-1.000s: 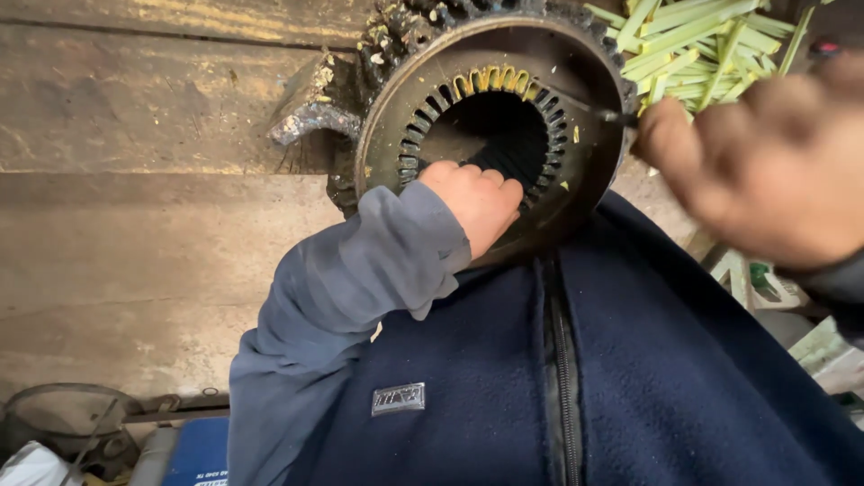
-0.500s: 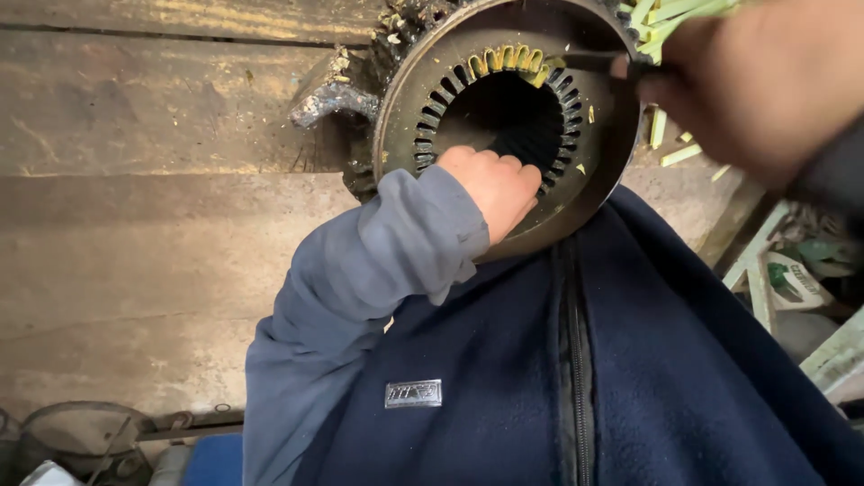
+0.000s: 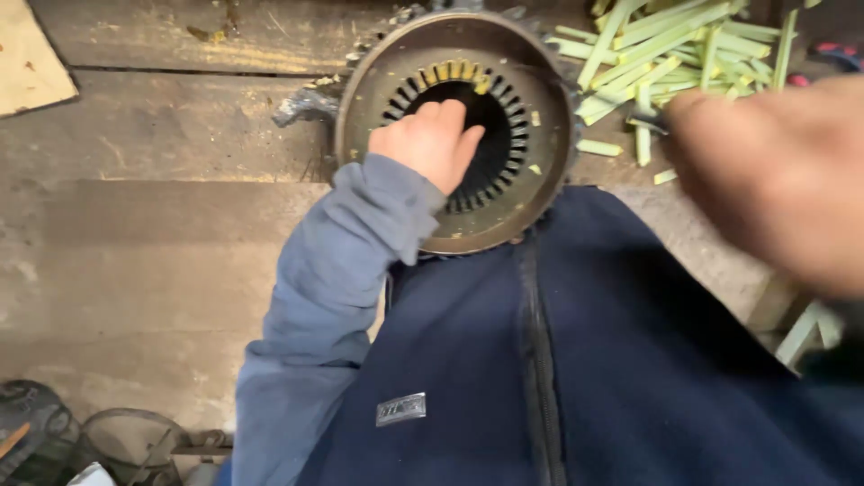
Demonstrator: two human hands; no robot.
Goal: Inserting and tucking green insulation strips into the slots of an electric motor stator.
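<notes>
One metal ring, two hands, one heap of strips

One slotted metal ring [image 3: 454, 130] lies on the wooden bench [image 3: 153, 225]. The left hand [image 3: 430, 144] rests on it, fingers curled into its bore, wrist bent. One heap of green strips [image 3: 666, 54] lies beyond. The right hand [image 3: 774, 175] is raised and blurred; cannot tell its grip.

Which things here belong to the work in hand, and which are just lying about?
In hand:
left hand inside the slotted metal stator ring
right hand, blurred, near the green strips

Lying about:
cardboard piece
round metal part at bottom left
wooden bench
</notes>
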